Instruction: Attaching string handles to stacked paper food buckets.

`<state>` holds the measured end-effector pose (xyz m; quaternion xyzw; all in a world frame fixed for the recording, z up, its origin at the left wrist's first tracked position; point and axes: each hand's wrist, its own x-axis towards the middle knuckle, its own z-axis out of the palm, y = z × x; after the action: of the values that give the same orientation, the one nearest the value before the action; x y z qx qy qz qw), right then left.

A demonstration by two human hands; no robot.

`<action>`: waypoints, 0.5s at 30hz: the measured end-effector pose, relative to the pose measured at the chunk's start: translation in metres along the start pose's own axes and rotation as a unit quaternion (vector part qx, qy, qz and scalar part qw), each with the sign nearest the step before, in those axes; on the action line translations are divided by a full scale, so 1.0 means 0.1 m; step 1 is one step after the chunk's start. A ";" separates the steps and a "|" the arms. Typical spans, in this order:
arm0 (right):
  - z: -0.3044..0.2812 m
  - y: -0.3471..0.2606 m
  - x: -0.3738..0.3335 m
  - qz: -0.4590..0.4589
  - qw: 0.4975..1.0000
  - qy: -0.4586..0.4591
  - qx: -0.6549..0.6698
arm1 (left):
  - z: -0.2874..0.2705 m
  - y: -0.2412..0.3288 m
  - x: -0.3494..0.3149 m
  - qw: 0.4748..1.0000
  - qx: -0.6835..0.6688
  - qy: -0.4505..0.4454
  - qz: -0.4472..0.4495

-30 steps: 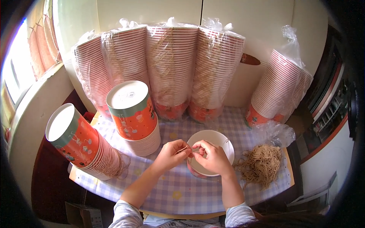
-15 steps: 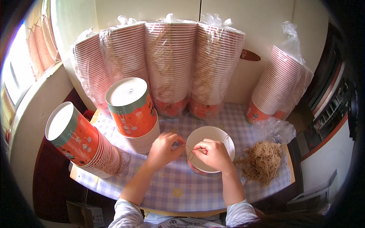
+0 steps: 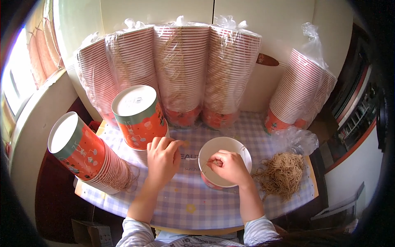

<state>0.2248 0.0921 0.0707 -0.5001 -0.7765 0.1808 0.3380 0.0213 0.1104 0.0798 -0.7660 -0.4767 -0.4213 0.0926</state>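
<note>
A single paper cup (image 3: 224, 160), white inside and orange outside, is seen standing open side up on the checked desk (image 3: 185, 201), directly under the right hand (image 3: 231, 166). That hand is closed in a pinch on a thin rubber band (image 3: 242, 149), which is stretched across the cup's mouth toward its far rim. The left hand (image 3: 163, 158) is held loosely curled and empty, its fingertips laid against the base of an upside-down stack of cups (image 3: 139, 117) just beyond it. A second stack (image 3: 84, 154) is lying tilted to the left of that hand, and a heap of rubber bands (image 3: 282, 175) is seen to the right of the right hand. With nothing bracing the light cup, it could be tipped or dragged by the band's pull; the band could also be snapped out of the pinch. The nudged stack might be toppled.
</note>
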 end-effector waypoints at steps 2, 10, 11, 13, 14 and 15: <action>0.01 0.01 0.00 -0.005 1.000 0.004 -0.001 | 0.02 0.04 0.00 1.000 -0.004 0.003 0.020; 0.02 -0.05 0.00 -0.003 1.000 0.009 -0.005 | 0.23 0.15 -0.15 0.980 -0.126 -0.144 0.063; 0.01 -0.05 0.00 -0.004 1.000 0.008 -0.005 | 0.24 0.16 -0.15 0.979 -0.127 -0.144 0.063; 0.01 -0.05 0.00 -0.004 1.000 0.005 -0.005 | 0.27 0.15 -0.16 0.976 -0.149 -0.153 0.037; -0.01 -0.05 -0.01 0.000 1.000 0.002 -0.003 | 0.28 0.17 -0.15 0.976 -0.148 -0.153 0.039; -0.02 -0.05 -0.01 0.005 1.000 -0.002 -0.001 | 0.28 0.19 -0.14 0.977 -0.157 -0.142 0.025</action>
<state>0.2235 0.0887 0.0745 -0.5039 -0.7749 0.1826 0.3349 0.0495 0.1064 0.0569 -0.8347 -0.3935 -0.3755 -0.0870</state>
